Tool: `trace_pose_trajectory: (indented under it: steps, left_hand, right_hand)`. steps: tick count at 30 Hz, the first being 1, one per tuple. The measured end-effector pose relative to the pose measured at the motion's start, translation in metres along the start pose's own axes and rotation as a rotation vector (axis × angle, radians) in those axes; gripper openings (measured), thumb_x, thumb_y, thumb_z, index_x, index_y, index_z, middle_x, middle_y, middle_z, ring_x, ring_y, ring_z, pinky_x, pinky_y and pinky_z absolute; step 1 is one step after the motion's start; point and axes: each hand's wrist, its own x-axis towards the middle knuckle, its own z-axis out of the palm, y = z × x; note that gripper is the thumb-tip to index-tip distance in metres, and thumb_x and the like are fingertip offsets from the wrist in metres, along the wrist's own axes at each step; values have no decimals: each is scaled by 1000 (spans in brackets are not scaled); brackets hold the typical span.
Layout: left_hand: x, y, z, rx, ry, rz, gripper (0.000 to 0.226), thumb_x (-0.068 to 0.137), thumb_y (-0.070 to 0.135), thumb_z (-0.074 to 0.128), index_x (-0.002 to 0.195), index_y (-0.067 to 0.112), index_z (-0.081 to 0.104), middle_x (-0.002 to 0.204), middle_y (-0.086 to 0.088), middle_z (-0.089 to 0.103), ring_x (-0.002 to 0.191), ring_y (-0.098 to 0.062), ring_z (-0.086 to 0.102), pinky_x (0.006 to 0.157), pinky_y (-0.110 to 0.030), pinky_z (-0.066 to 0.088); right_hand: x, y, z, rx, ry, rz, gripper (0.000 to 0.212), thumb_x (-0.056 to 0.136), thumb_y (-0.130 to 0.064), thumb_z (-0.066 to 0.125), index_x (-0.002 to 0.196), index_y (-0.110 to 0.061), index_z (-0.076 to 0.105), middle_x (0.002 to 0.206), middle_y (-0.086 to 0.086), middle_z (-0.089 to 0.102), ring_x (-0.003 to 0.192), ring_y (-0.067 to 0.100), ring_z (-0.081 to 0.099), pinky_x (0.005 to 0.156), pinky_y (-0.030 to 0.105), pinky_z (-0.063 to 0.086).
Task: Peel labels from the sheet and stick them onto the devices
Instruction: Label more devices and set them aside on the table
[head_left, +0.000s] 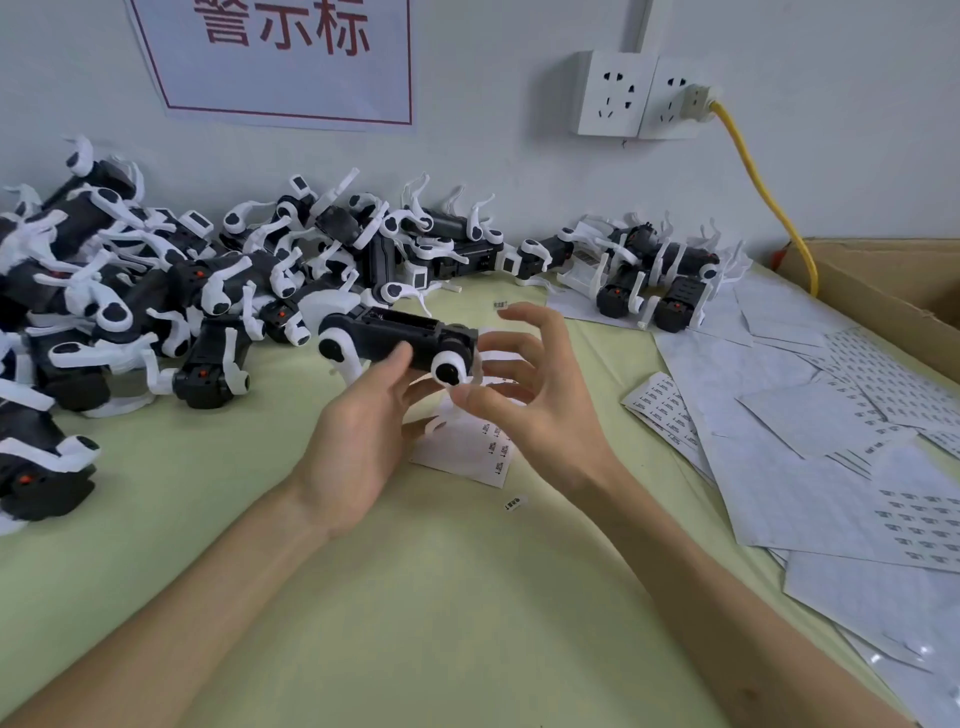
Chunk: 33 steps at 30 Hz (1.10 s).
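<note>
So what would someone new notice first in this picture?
The black-and-white device held mid-frame by the left hand, with the right hand at its end. A big pile of devices sprawls along the wall at left; label sheets fan out at right.

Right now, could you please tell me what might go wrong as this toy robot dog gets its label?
The left hand grips the toy robot dog with its fingers above the table; it might slip. A loose label lies beside the right forearm and could stick to it. The label sheet beneath the hands may crease.
</note>
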Motion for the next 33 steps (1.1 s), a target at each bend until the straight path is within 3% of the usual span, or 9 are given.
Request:
trace_pose_trajectory:
  steps: [5, 9, 14, 18, 21, 24, 27, 30, 33]
  left_hand:
    - [-2, -4, -6, 261, 69, 64, 44, 76, 30, 68, 120, 36, 68, 134, 4, 64, 130, -14, 55, 106, -41, 39]
    - [1, -1, -10, 371, 54, 60, 44, 81, 18, 60, 113, 47, 70, 134, 10, 65, 126, -11, 57, 103, -38, 40]
    - [0, -1, -14, 461, 55, -44, 33, 92, 3, 48, 97, 19, 76, 111, -2, 76, 98, -15, 68, 83, -33, 42]
    - [5, 6, -17, 198, 222, -113, 22, 98, 7, 43, 96, 6, 65, 87, -10, 74, 74, -22, 60, 69, -33, 40]
    - [3, 16, -22, -107, 129, -158, 41, 90, 33, 47, 113, 5, 66, 99, -13, 74, 85, -25, 68, 77, -36, 51]
    - [-3, 21, -24, -90, -28, -243, 61, 92, 48, 48, 129, 2, 65, 114, -21, 70, 90, -28, 68, 74, -34, 56]
    - [-10, 20, -18, -32, -138, -280, 39, 90, 40, 61, 106, 8, 78, 96, -18, 71, 80, -25, 68, 73, -31, 58]
    - [-5, 8, -12, 119, -16, -137, 23, 96, 14, 62, 90, 24, 82, 86, 13, 74, 79, -5, 69, 76, -17, 56]
    - [-3, 3, -6, -116, 42, -181, 25, 94, 22, 59, 83, 18, 81, 79, 0, 69, 68, -16, 65, 70, -24, 57]
  right_hand:
    - [9, -7, -11, 368, 99, 115, 64, 72, -19, 74, 130, -18, 46, 111, 15, 71, 97, 30, 73, 79, 40, 60]
    - [14, -6, -17, 541, 100, 168, 73, 66, -21, 75, 131, -14, 44, 89, 4, 74, 89, 26, 74, 76, 35, 56]
    - [16, -2, -18, 650, 137, 209, 59, 76, -18, 67, 130, -12, 46, 84, 4, 72, 98, 28, 73, 82, 37, 51]
    - [17, -4, -23, 716, 106, 217, 51, 77, -19, 64, 124, -14, 45, 84, 4, 68, 93, 25, 72, 74, 30, 49]
    - [17, -5, -23, 584, 68, 196, 53, 74, -18, 63, 125, -12, 48, 87, 1, 73, 87, 19, 73, 73, 27, 47]
    - [15, -2, -19, 437, 8, 166, 55, 69, -20, 67, 122, -14, 51, 81, -4, 74, 74, 9, 68, 70, 25, 46]
    - [13, -2, -20, 364, -46, 152, 47, 75, -22, 64, 120, -14, 54, 78, -5, 70, 71, 7, 66, 71, 27, 42]
    - [13, -2, -18, 148, 61, 133, 32, 81, -30, 66, 111, -20, 61, 90, -9, 74, 80, 7, 67, 73, 25, 46]
    - [12, 2, -17, -145, 296, 11, 15, 89, -22, 72, 102, -24, 65, 99, -11, 73, 91, 4, 68, 75, 20, 49]
